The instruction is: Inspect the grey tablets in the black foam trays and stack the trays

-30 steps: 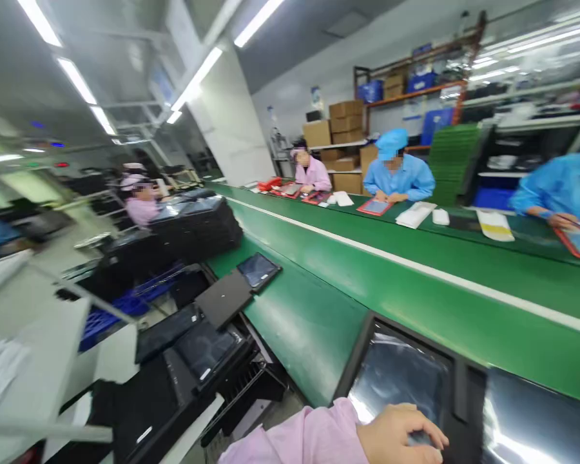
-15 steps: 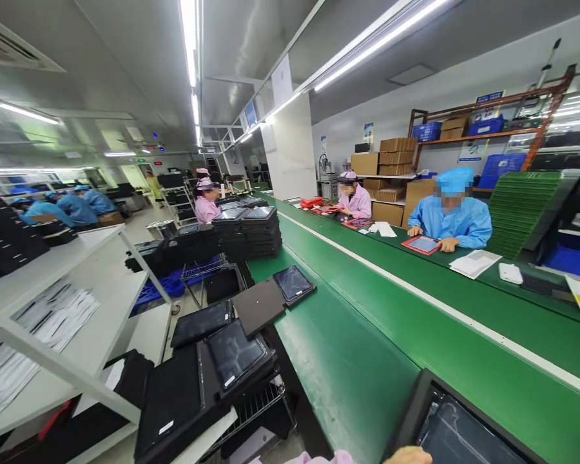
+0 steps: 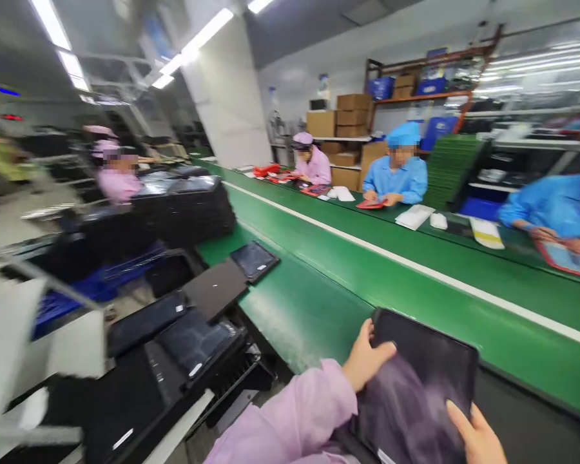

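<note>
While gripping tablet (image 3: pixel 415 380) at left edge with left hand (image 3: pixel 365 362), lower corner with right hand (image 3: pixel 476 438), holding it over belt (image 3: pixel 319 290); seemingly picked up, not yet set down.

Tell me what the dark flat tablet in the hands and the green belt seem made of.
Dark flat tablet: probably a glass front, glossy, since it shows soft purple reflections. Green belt: likely rubber or PVC, matt with a faint sheen.

**No legible text anywhere**

Heavy motion blur. Wall poster (image 3: pixel 323 86) at 12, blue sign (image 3: pixel 437 53) on shelf at 1, cartons (image 3: pixel 352 102) at 12: print unreadable. White sticker (image 3: pixel 194 370) at 8, ditto. Tablet (image 3: pixel 415 386) at 5: no readable mark.
</note>
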`<move>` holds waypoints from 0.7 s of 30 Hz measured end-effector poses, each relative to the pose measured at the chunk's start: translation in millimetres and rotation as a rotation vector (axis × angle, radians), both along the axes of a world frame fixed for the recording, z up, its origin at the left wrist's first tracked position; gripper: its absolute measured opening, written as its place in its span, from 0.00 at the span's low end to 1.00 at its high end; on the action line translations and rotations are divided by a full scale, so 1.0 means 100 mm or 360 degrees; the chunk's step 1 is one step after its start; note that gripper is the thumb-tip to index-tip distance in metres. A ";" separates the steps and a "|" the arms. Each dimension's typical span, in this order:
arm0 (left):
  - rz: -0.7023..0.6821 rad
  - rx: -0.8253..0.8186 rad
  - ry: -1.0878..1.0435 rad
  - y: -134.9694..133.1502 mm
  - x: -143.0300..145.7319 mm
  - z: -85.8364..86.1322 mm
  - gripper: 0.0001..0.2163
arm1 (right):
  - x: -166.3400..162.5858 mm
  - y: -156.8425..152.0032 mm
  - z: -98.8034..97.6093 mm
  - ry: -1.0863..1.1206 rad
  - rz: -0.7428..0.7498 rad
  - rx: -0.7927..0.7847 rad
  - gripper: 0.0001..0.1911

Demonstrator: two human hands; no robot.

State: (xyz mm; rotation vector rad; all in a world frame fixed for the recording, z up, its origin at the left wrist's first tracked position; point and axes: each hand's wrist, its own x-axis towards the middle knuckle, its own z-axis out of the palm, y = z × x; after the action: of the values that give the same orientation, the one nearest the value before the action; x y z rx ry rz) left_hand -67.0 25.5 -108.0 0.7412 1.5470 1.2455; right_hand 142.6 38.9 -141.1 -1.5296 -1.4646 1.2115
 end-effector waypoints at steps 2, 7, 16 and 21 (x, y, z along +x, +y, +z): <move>-0.0213 0.0118 -0.0121 0.00 0.01 0.15 0.20 | 0.04 -0.13 0.11 0.0147 -0.0074 -0.0010 0.25; -0.0542 0.0705 -0.0172 -0.10 0.01 0.19 0.22 | 0.07 -0.24 0.47 0.0468 0.0058 0.0467 0.23; -0.0781 0.1566 0.0006 -0.12 -0.01 0.18 0.14 | 0.04 -0.31 0.60 0.0883 0.0282 0.0604 0.16; -0.0828 0.1603 -0.0016 -0.15 -0.02 0.13 0.16 | 0.07 -0.33 0.57 0.0928 0.0361 0.0622 0.15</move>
State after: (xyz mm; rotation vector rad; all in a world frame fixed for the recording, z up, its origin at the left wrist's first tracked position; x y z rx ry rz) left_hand -69.3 10.6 -95.1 1.6345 0.5453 1.5637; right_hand 149.6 5.6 -84.2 -0.6838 -1.3827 1.2664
